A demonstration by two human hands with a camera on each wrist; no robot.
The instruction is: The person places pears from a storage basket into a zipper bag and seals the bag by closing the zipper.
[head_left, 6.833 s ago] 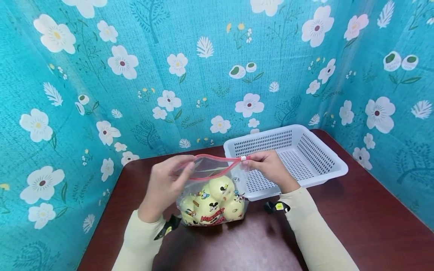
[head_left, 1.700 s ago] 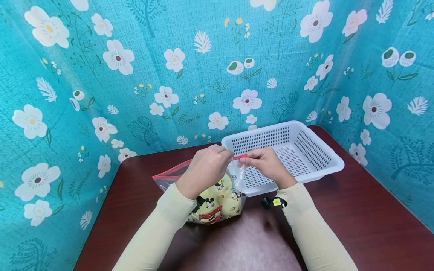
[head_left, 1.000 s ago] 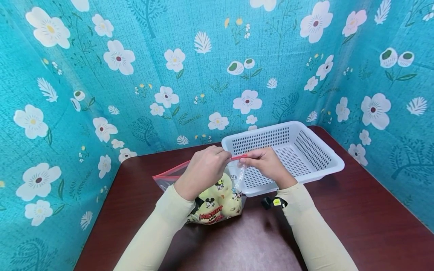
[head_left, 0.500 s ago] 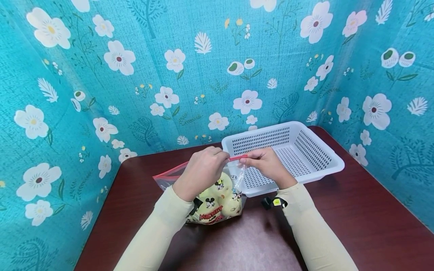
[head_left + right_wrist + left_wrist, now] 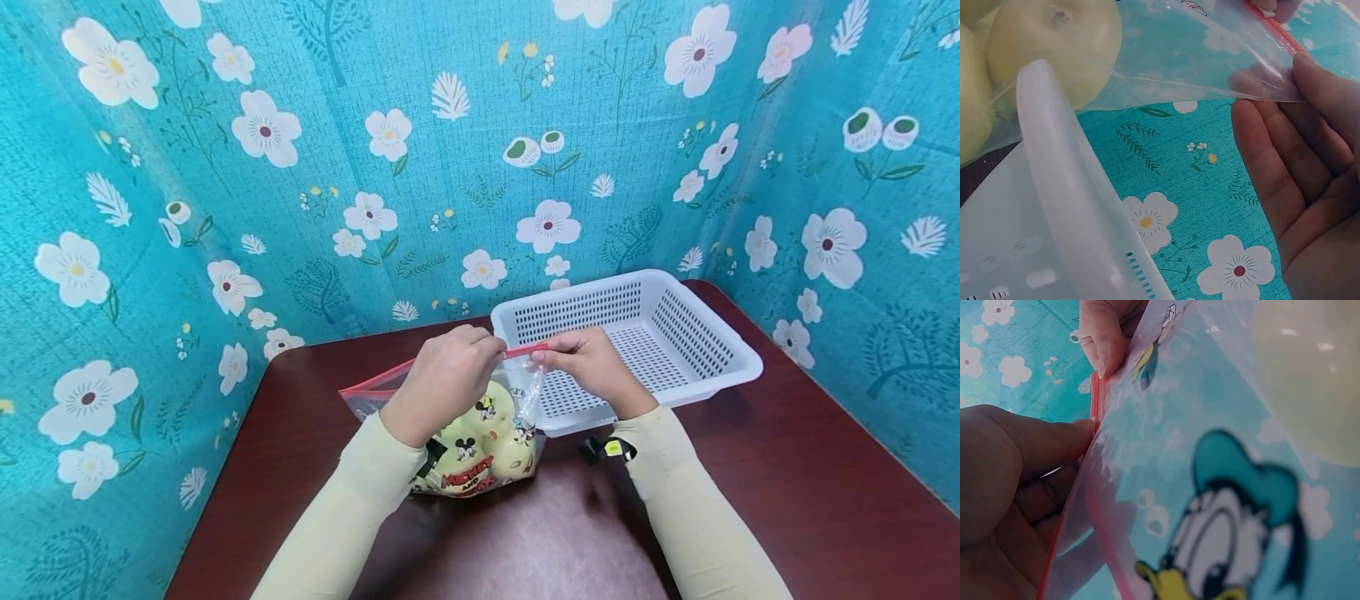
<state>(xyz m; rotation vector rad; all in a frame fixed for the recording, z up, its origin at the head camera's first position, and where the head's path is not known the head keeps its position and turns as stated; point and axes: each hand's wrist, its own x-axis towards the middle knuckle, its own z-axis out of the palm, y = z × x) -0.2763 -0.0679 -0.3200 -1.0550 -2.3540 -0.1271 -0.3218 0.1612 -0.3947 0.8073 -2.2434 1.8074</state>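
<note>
A clear zip bag (image 5: pixel 517 408) with a red zip edge and cartoon prints stands on the table, with several pale yellow-green round fruits (image 5: pixel 1054 50) inside. My left hand (image 5: pixel 447 375) reaches across the bag's top and pinches the red zip at a small white slider (image 5: pixel 1264 11). With thumb and fingers, my right hand (image 5: pixel 592 367) pinches the zip's right-hand end. A short stretch of red zip (image 5: pixel 525 350) runs between the two hands. To the left of my left hand, the zip edges spread apart. My left forearm and hand cover part of the bag.
Behind and right of the bag stands a white perforated plastic basket (image 5: pixel 723 367), its near left corner close to the bag. Both are on a dark red-brown table (image 5: pixel 795 475). A blue flowered cloth (image 5: pixel 480 208) hangs around the back and sides.
My left hand has gone from spreading the bag's mouth at the left to the slider near my right hand. Lately it has crept slightly left along the zip, while my right hand stays put.
</note>
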